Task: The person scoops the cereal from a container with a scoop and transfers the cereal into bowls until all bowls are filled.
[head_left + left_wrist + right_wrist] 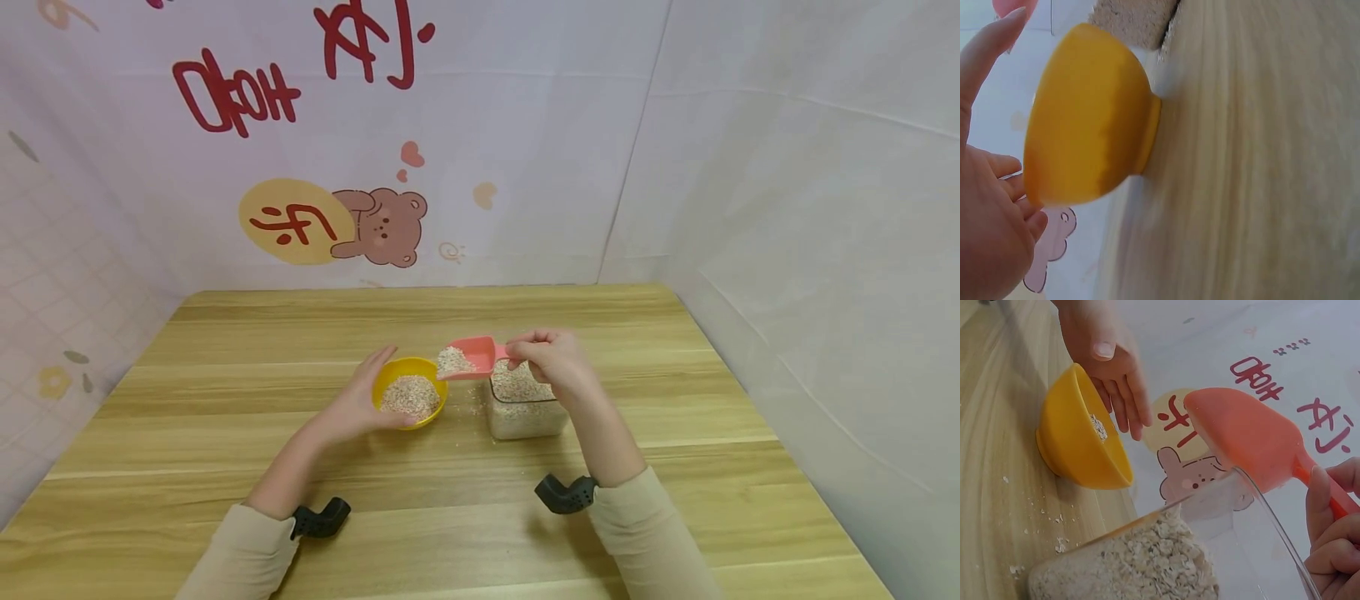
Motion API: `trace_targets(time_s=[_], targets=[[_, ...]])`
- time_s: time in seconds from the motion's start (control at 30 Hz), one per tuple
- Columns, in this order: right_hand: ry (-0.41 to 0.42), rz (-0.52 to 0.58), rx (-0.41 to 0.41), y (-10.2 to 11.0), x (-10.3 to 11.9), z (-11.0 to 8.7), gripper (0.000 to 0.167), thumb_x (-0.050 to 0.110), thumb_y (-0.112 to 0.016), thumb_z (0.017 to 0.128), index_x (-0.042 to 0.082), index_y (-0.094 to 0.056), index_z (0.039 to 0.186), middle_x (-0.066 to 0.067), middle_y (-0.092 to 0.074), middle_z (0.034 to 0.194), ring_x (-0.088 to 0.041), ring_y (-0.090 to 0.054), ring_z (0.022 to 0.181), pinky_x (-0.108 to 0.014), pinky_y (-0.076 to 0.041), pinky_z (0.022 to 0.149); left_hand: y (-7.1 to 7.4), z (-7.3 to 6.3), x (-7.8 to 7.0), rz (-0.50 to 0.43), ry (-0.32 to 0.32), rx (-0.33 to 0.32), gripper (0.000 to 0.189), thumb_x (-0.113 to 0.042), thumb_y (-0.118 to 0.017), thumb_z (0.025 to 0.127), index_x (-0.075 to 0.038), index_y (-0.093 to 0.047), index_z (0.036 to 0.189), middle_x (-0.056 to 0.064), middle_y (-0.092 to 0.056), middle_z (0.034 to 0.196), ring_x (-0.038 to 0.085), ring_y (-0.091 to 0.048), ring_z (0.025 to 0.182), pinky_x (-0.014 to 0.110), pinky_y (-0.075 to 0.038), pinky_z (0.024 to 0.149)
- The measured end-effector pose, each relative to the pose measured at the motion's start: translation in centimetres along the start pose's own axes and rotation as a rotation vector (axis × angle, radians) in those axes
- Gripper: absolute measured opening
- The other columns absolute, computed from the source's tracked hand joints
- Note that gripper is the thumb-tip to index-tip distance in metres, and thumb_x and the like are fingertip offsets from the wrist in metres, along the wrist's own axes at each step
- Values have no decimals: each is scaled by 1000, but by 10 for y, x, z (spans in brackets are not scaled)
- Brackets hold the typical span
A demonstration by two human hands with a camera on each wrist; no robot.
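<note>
My right hand [557, 360] grips the handle of a pink scoop [482, 353] and holds it level in the air. A small heap of oat flakes [453, 360] lies toward the scoop's front, which reaches the right rim of a yellow bowl [402, 367]. Inside the bowl are more oats [411, 396]. My left hand [354, 408] is spread around the bowl's left side; in the left wrist view its thumb [991, 44] stands out straight and its fingertips are at the rim. Below the right hand stands a clear square container [529, 423] filled with oats.
Loose flakes [1061, 545] are scattered on the wooden table [480, 517] between bowl and container. Behind the table hangs a white cloth [540, 183] printed with a bear and red characters. Black wrist devices [566, 495] sit on both forearms.
</note>
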State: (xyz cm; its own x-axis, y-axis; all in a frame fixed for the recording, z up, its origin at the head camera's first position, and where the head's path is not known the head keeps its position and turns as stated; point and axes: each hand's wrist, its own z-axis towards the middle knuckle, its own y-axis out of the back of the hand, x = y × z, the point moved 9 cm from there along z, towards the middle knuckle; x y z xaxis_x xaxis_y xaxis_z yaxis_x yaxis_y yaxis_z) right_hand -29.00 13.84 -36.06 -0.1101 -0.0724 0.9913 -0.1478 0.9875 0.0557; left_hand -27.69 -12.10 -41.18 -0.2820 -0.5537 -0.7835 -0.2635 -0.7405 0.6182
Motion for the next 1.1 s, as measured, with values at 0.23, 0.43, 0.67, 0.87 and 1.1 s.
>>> trace_targets(time_s=[0.23,0.43,0.67,0.87,1.1], targets=[[-33,-75,2,-10,2,8,20,7,-68,83,-2,-69,101,-5,-66,68,-8,-23,43,-22,-19,46,1,1,12,-6,9,26,113,-38,-86,68,-8,-17,153,19,-11,156,43,-13,139,67,-19,103],[-15,-134,-5,-19,5,12,16,9,-70,80,2,-73,94,-6,-67,67,-7,-27,43,-21,-19,44,0,2,20,-19,-10,50,113,-39,-86,68,-6,-17,152,16,-16,156,40,-14,140,65,-18,105],[2,-249,11,-31,8,18,13,15,-72,79,7,-73,89,-6,-68,70,-7,-28,44,-21,-22,45,-2,1,25,-24,-10,75,115,-41,-86,67,-4,-17,152,19,-17,155,40,-16,140,62,-18,107],[9,-231,59,-41,10,25,11,9,-70,80,3,-73,89,-6,-68,69,-8,-29,45,-21,-24,44,-3,0,27,-32,14,91,117,-42,-86,67,-2,-16,152,22,-16,155,41,-16,139,63,-17,107],[24,-319,76,-47,14,29,11,9,-71,79,6,-75,89,-6,-70,74,-16,-51,74,-30,-38,68,-4,1,29,-36,18,101,117,-41,-86,67,-3,-15,152,23,-15,154,42,-18,138,63,-19,106]])
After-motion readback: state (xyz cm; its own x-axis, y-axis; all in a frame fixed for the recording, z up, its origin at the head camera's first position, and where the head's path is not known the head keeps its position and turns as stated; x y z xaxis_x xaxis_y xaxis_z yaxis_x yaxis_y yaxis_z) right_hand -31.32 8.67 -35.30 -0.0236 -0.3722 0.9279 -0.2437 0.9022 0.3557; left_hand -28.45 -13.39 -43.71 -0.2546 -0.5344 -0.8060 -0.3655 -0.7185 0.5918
